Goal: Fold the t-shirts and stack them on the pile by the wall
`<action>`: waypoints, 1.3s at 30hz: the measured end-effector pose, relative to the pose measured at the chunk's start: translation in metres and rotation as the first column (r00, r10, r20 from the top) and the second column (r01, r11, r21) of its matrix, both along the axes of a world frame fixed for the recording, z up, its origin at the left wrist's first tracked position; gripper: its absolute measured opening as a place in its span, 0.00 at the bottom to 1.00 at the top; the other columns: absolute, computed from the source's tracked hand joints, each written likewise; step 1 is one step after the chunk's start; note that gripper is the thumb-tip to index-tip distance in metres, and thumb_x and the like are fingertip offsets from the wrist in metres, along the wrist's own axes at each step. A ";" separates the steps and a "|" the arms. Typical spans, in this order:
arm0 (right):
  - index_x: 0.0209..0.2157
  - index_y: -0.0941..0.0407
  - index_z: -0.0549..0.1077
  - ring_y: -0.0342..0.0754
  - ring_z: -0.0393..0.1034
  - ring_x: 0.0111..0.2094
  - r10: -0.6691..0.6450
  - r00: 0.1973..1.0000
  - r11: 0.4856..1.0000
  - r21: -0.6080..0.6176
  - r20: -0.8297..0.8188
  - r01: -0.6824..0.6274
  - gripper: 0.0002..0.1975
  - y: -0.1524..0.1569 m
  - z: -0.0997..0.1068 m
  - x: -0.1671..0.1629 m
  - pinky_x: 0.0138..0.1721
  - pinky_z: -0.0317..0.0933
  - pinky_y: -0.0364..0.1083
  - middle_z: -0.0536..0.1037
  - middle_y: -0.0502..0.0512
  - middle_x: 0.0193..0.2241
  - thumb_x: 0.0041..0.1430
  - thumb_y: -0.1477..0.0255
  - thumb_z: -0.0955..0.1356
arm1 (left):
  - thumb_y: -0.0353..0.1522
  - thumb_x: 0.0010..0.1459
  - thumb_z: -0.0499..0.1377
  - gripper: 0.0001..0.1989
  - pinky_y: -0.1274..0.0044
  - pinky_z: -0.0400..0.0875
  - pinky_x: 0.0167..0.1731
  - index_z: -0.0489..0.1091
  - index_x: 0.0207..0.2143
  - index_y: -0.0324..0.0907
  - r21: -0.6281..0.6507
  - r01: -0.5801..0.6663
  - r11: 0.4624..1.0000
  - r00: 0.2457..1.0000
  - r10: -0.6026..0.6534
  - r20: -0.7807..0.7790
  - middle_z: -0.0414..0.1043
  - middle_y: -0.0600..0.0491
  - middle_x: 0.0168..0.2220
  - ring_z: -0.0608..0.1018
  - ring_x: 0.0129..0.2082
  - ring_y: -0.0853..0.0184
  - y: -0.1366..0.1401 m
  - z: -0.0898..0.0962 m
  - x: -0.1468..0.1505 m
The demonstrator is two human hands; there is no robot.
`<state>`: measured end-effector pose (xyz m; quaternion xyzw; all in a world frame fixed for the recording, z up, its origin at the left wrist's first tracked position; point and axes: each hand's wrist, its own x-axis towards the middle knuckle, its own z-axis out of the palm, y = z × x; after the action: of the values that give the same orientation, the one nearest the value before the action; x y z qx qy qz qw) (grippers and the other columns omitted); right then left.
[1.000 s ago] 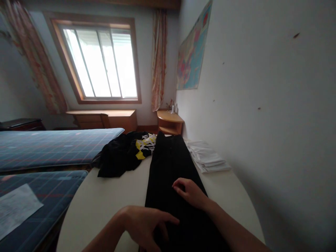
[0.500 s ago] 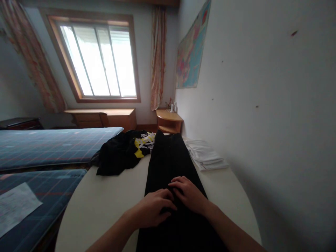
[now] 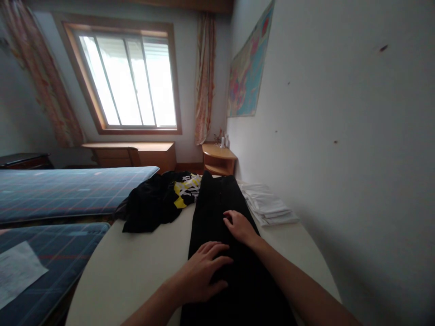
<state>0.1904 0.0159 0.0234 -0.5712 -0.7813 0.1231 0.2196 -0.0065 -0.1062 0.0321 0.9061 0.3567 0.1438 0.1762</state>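
Observation:
A long strip of black trousers [image 3: 217,217] lies lengthwise on the pale round table [image 3: 136,267], its waist end towards the window. My left hand [image 3: 204,271] rests on the near left part of the cloth, fingers spread. Farther up the cloth, my right hand [image 3: 240,226] lies palm down near the right edge, fingers a little bent and holding nothing. Left of the trousers sits a crumpled black garment [image 3: 149,203] with a yellow and white pattern. On their right is a folded white cloth [image 3: 268,203].
Two plaid mattresses [image 3: 68,190] stand along the left, with a sheet of paper [image 3: 20,271] on the nearer one. A white wall [image 3: 356,190] runs close on the right. Beyond the table are a wooden corner shelf [image 3: 219,150] and a desk [image 3: 156,154].
My right hand has moved away from me along the trousers, apart from my left hand. The left hand's fingers have spread out more.

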 end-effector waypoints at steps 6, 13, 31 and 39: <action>0.43 0.56 0.80 0.57 0.67 0.52 -0.212 0.975 0.977 -0.003 0.071 0.212 0.19 0.055 0.000 -0.030 0.52 0.59 0.51 0.74 0.63 0.50 0.66 0.58 0.63 | 0.41 0.55 0.64 0.47 0.48 0.37 0.66 0.42 0.71 0.54 -0.083 -0.026 0.996 0.992 0.015 -0.129 0.34 0.48 0.73 0.42 0.71 0.48 0.003 -0.009 -0.004; 0.44 0.56 0.80 0.61 0.61 0.56 -0.354 0.931 0.933 -0.040 0.086 0.358 0.20 0.089 -0.003 -0.056 0.52 0.57 0.56 0.70 0.66 0.55 0.65 0.59 0.63 | 0.41 0.53 0.65 0.49 0.46 0.37 0.65 0.41 0.71 0.56 -0.105 0.002 0.994 0.984 -0.021 -0.175 0.31 0.48 0.72 0.41 0.71 0.47 0.002 -0.003 -0.002; 0.56 0.52 0.72 0.55 0.58 0.61 -0.024 0.976 1.000 0.018 0.215 0.020 0.20 0.081 -0.006 -0.009 0.59 0.53 0.55 0.63 0.58 0.64 0.71 0.63 0.57 | 0.39 0.53 0.66 0.45 0.43 0.41 0.63 0.48 0.69 0.55 -0.086 0.029 0.996 0.991 -0.040 -0.127 0.34 0.45 0.73 0.43 0.70 0.42 0.000 -0.002 -0.001; 0.58 0.59 0.69 0.55 0.62 0.59 -0.020 0.954 0.993 0.117 0.298 -0.016 0.21 0.025 -0.011 0.033 0.60 0.53 0.51 0.70 0.64 0.59 0.68 0.68 0.61 | 0.43 0.61 0.60 0.24 0.57 0.55 0.65 0.67 0.59 0.54 0.037 0.180 0.983 0.983 -0.178 -0.045 0.65 0.51 0.62 0.65 0.63 0.54 -0.012 0.007 0.013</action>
<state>0.2236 0.0407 0.0123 -0.5698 -0.8109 -0.0114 0.1327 0.0067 -0.1182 0.0395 0.9407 0.2745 0.1157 0.1624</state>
